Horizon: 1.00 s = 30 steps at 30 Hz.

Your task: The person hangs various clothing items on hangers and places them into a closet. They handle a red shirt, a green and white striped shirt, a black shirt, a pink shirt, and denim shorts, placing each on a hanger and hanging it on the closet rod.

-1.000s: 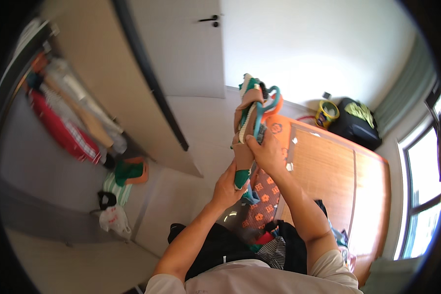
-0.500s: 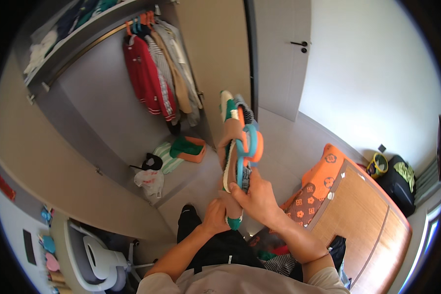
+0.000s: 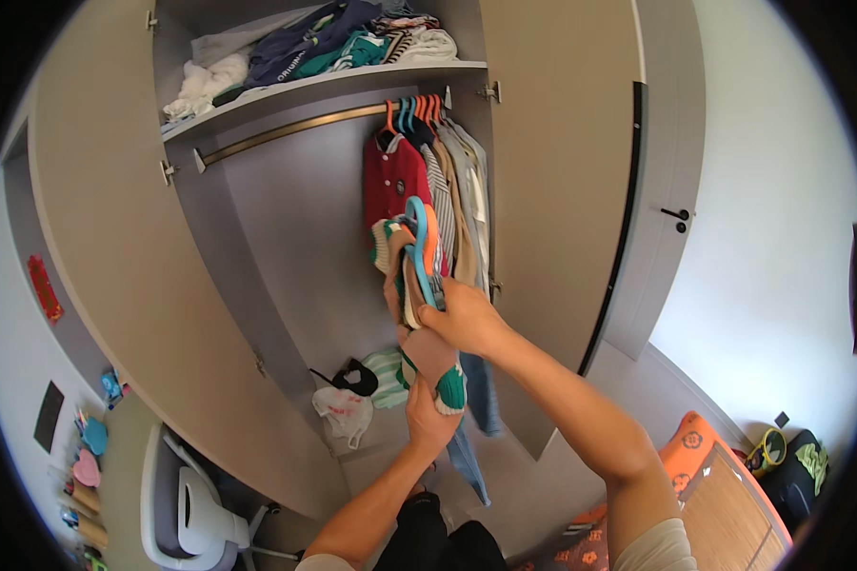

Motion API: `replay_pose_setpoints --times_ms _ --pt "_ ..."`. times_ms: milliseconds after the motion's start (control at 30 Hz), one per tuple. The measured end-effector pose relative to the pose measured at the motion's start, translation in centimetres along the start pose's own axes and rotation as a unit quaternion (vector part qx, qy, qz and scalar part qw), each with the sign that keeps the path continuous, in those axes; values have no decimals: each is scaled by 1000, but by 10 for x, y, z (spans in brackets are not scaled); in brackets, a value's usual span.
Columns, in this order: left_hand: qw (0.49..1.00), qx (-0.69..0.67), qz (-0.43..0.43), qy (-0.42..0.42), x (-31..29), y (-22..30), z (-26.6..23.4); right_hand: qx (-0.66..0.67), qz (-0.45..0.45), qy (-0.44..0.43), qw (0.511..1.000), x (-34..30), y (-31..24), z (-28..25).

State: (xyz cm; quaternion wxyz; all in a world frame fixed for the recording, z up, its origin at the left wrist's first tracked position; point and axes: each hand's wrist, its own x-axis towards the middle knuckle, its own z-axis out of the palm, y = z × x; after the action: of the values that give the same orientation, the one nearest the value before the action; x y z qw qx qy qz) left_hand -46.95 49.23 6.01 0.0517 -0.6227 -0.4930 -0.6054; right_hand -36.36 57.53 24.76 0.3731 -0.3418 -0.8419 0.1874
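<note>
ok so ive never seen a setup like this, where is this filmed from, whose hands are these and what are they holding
There's no machine: these are a person's own bare hands, filmed by a wide fisheye camera worn on the head, looking down, so straight edges bend near the rim. The right hand holds a bundle of clothes with a blue hanger and an orange hanger; the left hand supports its lower part. Ahead is an open wardrobe: heaped clothes on the upper shelf, a red jacket among those on the rail, and a white bag at the bottom.
</note>
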Motion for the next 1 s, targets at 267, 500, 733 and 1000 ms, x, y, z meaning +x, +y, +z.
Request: replay_pose_setpoints --times_ms 267,500,733,1000 --pt "999 1 7 41 131 -98 22 -20 -50 60 997 150 18 22" --pt "989 114 70 62 231 -200 41 -18 -87 130 988 282 68 41" --pt "980 188 53 40 309 -283 37 -38 -71 134 988 412 80 22" --pt "972 221 75 6 375 -306 51 -72 -16 137 988 519 106 21"
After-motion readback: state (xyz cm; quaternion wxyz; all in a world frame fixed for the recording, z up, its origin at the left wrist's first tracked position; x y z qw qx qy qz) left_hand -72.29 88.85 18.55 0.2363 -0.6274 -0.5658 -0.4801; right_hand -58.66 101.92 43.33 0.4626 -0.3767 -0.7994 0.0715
